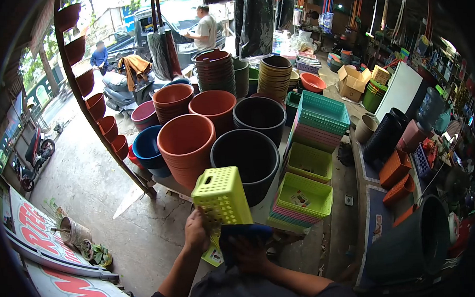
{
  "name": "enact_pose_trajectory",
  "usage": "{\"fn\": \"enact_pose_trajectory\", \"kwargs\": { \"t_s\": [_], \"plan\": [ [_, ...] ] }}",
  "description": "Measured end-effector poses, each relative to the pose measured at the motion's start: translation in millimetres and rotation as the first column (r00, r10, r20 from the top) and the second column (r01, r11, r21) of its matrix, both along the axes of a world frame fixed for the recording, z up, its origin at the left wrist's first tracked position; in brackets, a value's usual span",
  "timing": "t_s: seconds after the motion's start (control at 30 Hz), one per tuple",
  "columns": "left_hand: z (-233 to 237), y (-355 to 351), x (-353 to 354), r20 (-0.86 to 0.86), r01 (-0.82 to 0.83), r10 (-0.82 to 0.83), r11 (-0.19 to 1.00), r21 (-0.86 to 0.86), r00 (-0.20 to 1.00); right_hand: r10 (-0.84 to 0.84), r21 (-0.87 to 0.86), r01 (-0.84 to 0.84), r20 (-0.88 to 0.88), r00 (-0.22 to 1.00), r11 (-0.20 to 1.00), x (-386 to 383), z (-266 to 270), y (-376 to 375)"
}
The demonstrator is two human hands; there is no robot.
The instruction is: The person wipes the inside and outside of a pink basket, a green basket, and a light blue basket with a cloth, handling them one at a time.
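Observation:
My left hand point(197, 231) is closed on the side of a yellow-green perforated plastic basket point(222, 193). The basket is tipped on end, its slotted handle side facing up. A dark blue cloth point(244, 236) is in my right hand point(253, 256), up against the basket's lower part; the cloth partly hides those fingers. Below the basket, another yellow-green plastic piece point(213, 255) shows in part. Close by on the right stands a stack of rectangular baskets point(297, 212), lime green on top. Just beyond my hands is a large black pot point(246, 164).
Stacked terracotta pots point(187, 150) and a blue pot point(149, 149) crowd the display ahead. Teal baskets point(322, 114) rise behind the lime ones. A slanted pole with hanging planters point(96, 107) stands left. Far off, a person point(206, 32) is beside a vehicle. A large dark bin point(408, 247) lies right.

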State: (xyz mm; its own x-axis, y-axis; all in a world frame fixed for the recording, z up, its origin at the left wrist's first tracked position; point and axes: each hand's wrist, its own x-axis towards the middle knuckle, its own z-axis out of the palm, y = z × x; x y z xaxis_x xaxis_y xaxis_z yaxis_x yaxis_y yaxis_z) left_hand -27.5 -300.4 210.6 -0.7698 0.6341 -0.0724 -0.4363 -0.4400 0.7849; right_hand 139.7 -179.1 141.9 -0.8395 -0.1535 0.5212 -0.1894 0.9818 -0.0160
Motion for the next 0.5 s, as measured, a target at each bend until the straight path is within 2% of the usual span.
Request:
{"fn": "enact_pose_trajectory", "kwargs": {
  "t_s": [0.03,0.07,0.1,0.13,0.2,0.23,0.3,0.33,0.37,0.4,0.43,0.47,0.5],
  "plan": [
    [3,0,1,0.07,-0.118,0.113,0.991,0.071,0.991,-0.007,0.004,0.007,-0.005,1.0,1.0,1,-6,6],
    [9,-1,4,0.148,-0.238,0.218,0.962,0.131,0.965,-0.064,-0.063,0.06,-0.059,0.996,0.996,-1,-14,14],
    [19,3,10,0.175,-0.346,0.323,0.93,0.12,0.93,-0.122,-0.132,0.107,-0.11,0.986,0.985,-1,-21,20],
    [16,3,9,0.171,-0.342,0.32,0.931,0.125,0.932,-0.125,-0.13,0.11,-0.116,0.985,0.985,-2,-19,25],
    [4,-1,8,0.271,-0.379,0.316,0.899,0.221,0.909,-0.242,-0.32,0.157,-0.249,0.938,0.934,-7,-14,35],
    [1,-1,9,0.268,-0.375,0.313,0.899,0.225,0.911,-0.244,-0.318,0.157,-0.254,0.936,0.935,-12,-4,36],
    [-5,-2,11,0.43,-0.357,0.223,0.897,0.261,0.875,-0.259,-0.67,-0.067,-0.375,0.89,0.739,-22,19,36],
    [-15,-4,8,0.429,-0.352,0.218,0.898,0.264,0.877,-0.263,-0.668,-0.065,-0.377,0.888,0.741,-21,19,37],
    [-28,-8,3,0.498,-0.329,0.143,0.893,0.308,0.855,-0.271,-0.844,-0.18,-0.353,0.896,0.505,-21,16,37],
    [-38,-10,-1,0.56,-0.309,0.066,0.883,0.352,0.826,-0.271,-0.937,-0.276,-0.329,0.905,0.216,-21,13,38],
    [-42,-10,0,0.559,-0.307,0.065,0.885,0.351,0.827,-0.262,-0.935,-0.342,-0.307,0.915,-0.097,-22,9,38],
    [-44,-12,1,0.521,-0.28,0.081,0.907,0.315,0.85,-0.263,-0.934,-0.343,-0.307,0.914,-0.099,-23,4,43],
    [-45,-12,2,0.482,-0.256,0.095,0.926,0.279,0.871,-0.246,-0.942,-0.273,-0.222,0.943,-0.197,-22,-4,55]
  ]
}}
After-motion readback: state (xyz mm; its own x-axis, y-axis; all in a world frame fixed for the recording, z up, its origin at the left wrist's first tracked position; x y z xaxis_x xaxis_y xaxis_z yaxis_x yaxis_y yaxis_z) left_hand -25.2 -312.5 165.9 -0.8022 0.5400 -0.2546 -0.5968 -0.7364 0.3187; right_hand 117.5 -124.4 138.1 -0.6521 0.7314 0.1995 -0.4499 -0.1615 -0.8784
